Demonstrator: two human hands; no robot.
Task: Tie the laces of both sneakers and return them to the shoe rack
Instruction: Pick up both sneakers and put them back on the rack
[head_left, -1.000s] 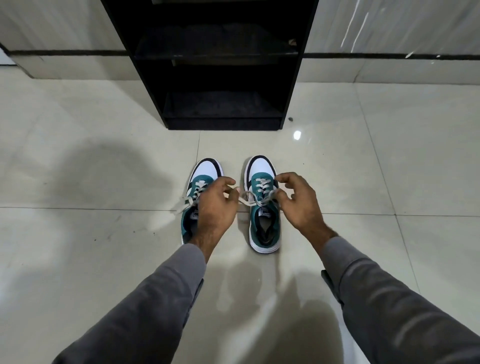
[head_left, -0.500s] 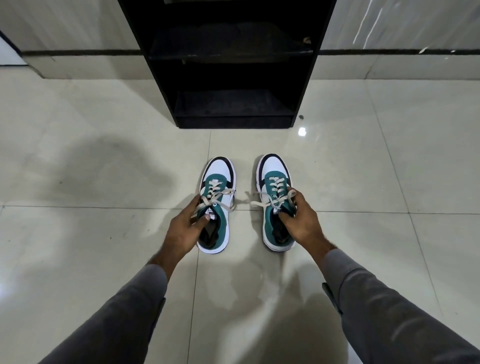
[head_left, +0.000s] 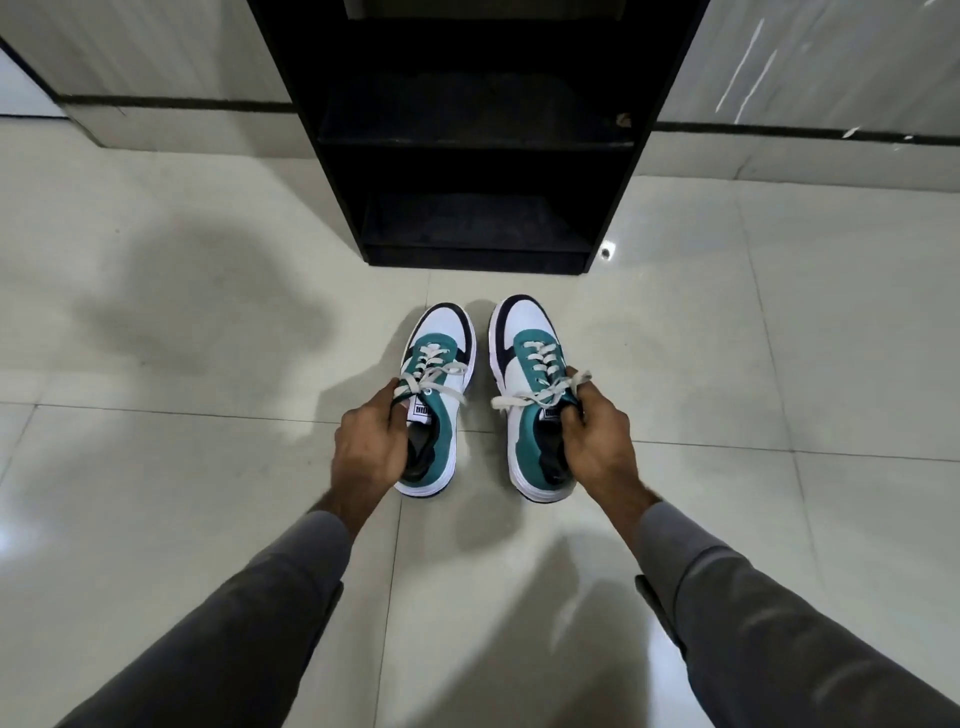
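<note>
Head view: two sneakers are held, toes toward the shoe rack

Head view pictures show the left sneaker (head_left: 439, 395) and the right sneaker (head_left: 535, 395) side by side, a little apart. Both are pointed with their toes away from the person, toward the black shoe rack (head_left: 478, 156). Their long sides are lined up from near to far, and the heels are nearest the person. The left sneaker is tipped a little to one side, so its white side is seen.

Each sneaker is coloured white, green and black, with a white sole. Pale laces (head_left: 431, 374) are tied in a bow on the left sneaker. Pale laces are also knotted on the right one, with loose ends sticking out to both sides. A small label is seen on each tongue, but its words cannot be read.

The left sneaker is gripped at its opening by the left hand (head_left: 369, 447), with fingers curled around the edge. The right sneaker is gripped the same way by the right hand (head_left: 597, 441).

Grey sleeves (head_left: 249, 623) are worn on both arms. The sneakers are seen over the shiny pale tiled floor (head_left: 156, 467), just in front of the rack. Whether they are lifted off the floor cannot be told.
</note>
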